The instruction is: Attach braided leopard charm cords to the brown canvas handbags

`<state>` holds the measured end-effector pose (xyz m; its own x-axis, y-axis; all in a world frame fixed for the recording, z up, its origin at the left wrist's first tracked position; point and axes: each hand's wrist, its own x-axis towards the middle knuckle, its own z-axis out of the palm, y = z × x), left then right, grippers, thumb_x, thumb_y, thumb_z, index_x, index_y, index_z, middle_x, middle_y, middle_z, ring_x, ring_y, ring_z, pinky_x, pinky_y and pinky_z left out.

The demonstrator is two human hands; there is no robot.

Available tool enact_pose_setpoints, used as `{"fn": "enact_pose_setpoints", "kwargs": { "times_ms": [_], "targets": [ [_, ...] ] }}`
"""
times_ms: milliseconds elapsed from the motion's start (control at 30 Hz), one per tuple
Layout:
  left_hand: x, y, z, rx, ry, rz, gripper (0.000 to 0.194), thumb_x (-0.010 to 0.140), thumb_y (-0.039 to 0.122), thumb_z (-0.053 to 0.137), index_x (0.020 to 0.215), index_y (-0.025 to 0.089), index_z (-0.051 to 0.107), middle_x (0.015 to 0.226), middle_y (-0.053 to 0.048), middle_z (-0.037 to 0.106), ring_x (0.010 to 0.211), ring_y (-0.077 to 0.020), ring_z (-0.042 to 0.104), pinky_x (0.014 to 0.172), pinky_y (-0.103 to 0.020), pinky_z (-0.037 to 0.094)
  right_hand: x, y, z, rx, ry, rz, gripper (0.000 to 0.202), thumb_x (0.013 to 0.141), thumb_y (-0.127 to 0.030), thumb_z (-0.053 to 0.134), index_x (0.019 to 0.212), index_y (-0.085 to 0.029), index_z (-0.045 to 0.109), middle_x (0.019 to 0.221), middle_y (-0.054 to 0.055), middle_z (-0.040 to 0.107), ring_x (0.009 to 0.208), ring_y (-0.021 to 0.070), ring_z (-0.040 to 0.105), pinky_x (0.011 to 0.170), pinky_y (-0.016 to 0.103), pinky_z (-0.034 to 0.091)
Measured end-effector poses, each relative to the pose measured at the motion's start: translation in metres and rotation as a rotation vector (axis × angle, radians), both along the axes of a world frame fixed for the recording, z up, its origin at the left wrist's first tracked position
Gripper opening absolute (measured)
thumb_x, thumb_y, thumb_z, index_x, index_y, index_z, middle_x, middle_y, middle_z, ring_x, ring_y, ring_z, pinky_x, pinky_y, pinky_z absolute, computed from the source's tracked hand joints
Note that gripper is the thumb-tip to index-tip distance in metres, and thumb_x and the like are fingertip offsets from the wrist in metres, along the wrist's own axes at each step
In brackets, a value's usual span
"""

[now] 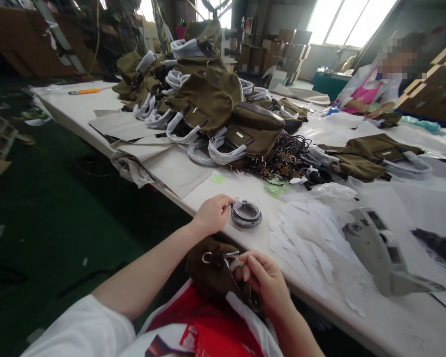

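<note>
While a brown bag (204, 272) sits in the person's lap, just by the near edge of the white table (195, 201), its zipper (228, 259) is partly open. The right hand (263, 280) pinches the bag at the zipper's mouth, with the finger tips close together on a pale bit there. A red apron (215, 327) is under the bag. The left hand (211, 215) reaches over the table edge and pinches the thin end of a dark coil (241, 222). That coil lies on the table, near the edge, and some of it looks wrapped in clear plastic.

To the left of the left arm, the green floor (107, 213) gives wide room. On the right, a pile of white strips (305, 243) and a gray tool (379, 253) take up the table, so room is tighter there. A little strip of table top shows between the coil and the strips. Past the coil are a green paper (218, 178) and big gray sheets (182, 171), some poking over the edge. Next come dark cords (286, 158) and a tall heap of bags (204, 96). Farther off, a person in a pink apron (366, 93) works, and boxes (258, 57) stand behind
</note>
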<state>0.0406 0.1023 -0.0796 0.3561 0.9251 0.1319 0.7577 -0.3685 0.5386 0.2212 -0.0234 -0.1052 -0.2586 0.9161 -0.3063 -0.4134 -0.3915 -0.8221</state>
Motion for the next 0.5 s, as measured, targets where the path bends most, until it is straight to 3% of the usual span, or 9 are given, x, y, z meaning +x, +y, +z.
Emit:
{"fn": "enact_pose_setpoints", "kwargs": {
  "times_ms": [67, 133, 233, 367, 500],
  "targets": [
    [-0.014, 0.002, -0.008, -0.001, 0.038, -0.002, 0.038, 0.081, 0.009, 0.053, 0.117, 0.014, 0.065, 0.125, -0.012, 0.065, 0.119, -0.024, 0.058, 0.109, -0.038, 0.043, -0.003, 0.001, 0.003, -0.013, 0.034, -0.004, 0.033, 0.08, -0.048, 0.074, 0.092, -0.017, 0.071, 0.054, -0.003, 0.054, 0.059, 0.0135, 0.056, 0.06, 0.025, 0.042],
    [-0.02, 0.006, -0.018, -0.02, 0.061, -0.022, 0.052, 0.073, 0.008, 0.061, 0.125, 0.013, 0.061, 0.14, -0.016, 0.054, 0.132, -0.0298, 0.048, 0.116, -0.044, 0.034, -0.006, 0.002, 0.006, -0.032, 0.055, -0.009, 0.032, 0.08, -0.047, 0.074, 0.093, -0.017, 0.069, 0.054, -0.004, 0.053, 0.058, 0.0128, 0.056, 0.063, 0.026, 0.044],
    [-0.017, 0.02, -0.031, -0.046, 0.068, -0.052, 0.059, 0.075, 0.01, 0.063, 0.133, 0.013, 0.055, 0.152, -0.017, 0.04, 0.14, -0.0315, 0.036, 0.118, -0.047, 0.029, -0.011, 0.0, 0.008, -0.045, 0.019, -0.002, 0.031, 0.081, -0.046, 0.074, 0.086, -0.016, 0.067, 0.054, -0.003, 0.054, 0.058, 0.0129, 0.057, 0.061, 0.025, 0.044],
    [-0.008, 0.034, -0.032, -0.085, 0.039, -0.077, 0.028, 0.081, 0.014, 0.06, 0.108, 0.015, 0.068, 0.126, -0.014, 0.064, 0.122, -0.026, 0.055, 0.111, -0.041, 0.038, -0.013, -0.003, 0.006, -0.045, -0.027, -0.019, 0.032, 0.08, -0.046, 0.073, 0.083, -0.015, 0.066, 0.054, -0.002, 0.055, 0.057, 0.0128, 0.057, 0.055, 0.022, 0.041],
    [-0.011, 0.019, -0.025, -0.188, -0.011, -0.078, 0.017, 0.083, 0.026, 0.061, 0.093, 0.016, 0.072, 0.09, -0.009, 0.073, 0.087, -0.024, 0.067, 0.087, -0.036, 0.051, -0.012, 0.002, 0.008, -0.095, -0.109, -0.099, 0.035, 0.075, -0.048, 0.076, 0.081, -0.016, 0.064, 0.051, -0.004, 0.053, 0.047, 0.0108, 0.053, 0.041, 0.019, 0.029]
  ]
}}
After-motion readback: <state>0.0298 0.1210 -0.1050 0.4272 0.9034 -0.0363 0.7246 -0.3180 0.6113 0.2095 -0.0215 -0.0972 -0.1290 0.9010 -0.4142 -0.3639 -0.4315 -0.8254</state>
